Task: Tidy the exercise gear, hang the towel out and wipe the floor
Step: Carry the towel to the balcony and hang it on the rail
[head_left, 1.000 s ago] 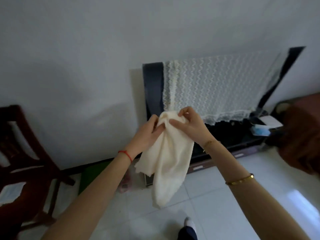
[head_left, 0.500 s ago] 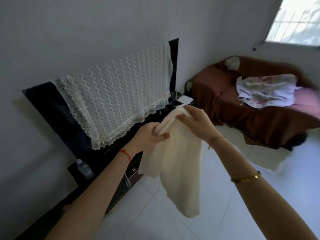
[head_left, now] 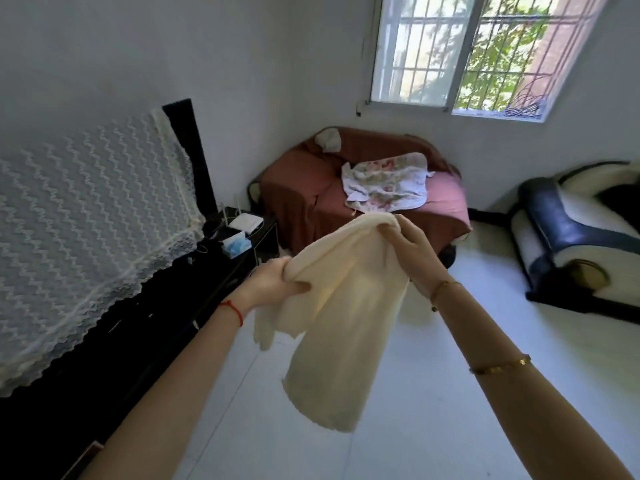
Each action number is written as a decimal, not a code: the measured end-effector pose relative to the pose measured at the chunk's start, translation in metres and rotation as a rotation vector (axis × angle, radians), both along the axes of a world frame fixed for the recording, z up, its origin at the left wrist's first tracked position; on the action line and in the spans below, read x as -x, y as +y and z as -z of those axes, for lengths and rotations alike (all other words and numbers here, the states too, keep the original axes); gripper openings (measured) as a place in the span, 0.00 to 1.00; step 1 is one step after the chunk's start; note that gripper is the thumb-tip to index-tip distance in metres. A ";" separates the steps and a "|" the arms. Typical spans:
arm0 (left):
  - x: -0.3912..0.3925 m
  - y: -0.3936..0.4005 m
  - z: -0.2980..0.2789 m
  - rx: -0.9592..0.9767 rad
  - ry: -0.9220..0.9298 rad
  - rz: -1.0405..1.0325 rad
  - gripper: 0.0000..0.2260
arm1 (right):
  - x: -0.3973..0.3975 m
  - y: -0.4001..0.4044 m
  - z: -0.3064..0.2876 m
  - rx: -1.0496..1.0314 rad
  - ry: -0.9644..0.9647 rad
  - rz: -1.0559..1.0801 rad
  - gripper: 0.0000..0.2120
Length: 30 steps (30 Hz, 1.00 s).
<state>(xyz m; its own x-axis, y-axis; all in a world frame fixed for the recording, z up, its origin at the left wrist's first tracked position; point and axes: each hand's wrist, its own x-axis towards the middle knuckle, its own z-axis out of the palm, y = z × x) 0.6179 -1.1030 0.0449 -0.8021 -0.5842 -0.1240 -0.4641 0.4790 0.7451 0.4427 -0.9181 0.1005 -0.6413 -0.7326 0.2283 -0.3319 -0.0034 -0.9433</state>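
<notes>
Cream terry cloth, the towel, hangs in mid-air between both hands, above the pale tiled floor. The left hand clutches a bunched fold at the upper edge; the right hand pinches the far top corner, fingers curled over the hem. Judging by this, the step in hand is the towel-hanging one, with the cloth being spread along its top edge. Next, it likely calls for a rail or line to drape it over; none is visible near the barred window.
</notes>
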 end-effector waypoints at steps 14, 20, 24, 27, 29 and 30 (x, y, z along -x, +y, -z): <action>0.287 0.046 -0.014 -0.019 0.186 0.327 0.10 | 0.223 0.078 0.027 -0.131 -0.208 0.273 0.23; 0.448 0.049 -0.018 0.029 0.238 0.481 0.17 | 0.334 0.078 0.018 -0.219 -0.199 0.327 0.23; 0.555 0.047 -0.029 0.018 0.203 0.546 0.10 | 0.419 0.077 0.001 -0.292 -0.199 0.394 0.14; 0.627 0.053 -0.036 0.046 0.218 0.618 0.11 | 0.474 0.077 -0.001 -0.290 -0.188 0.466 0.13; 0.671 0.062 -0.040 0.046 0.217 0.674 0.06 | 0.506 0.078 0.003 -0.244 -0.146 0.526 0.20; 0.692 0.066 -0.042 0.052 0.224 0.700 0.07 | 0.523 0.078 0.005 -0.220 -0.130 0.547 0.23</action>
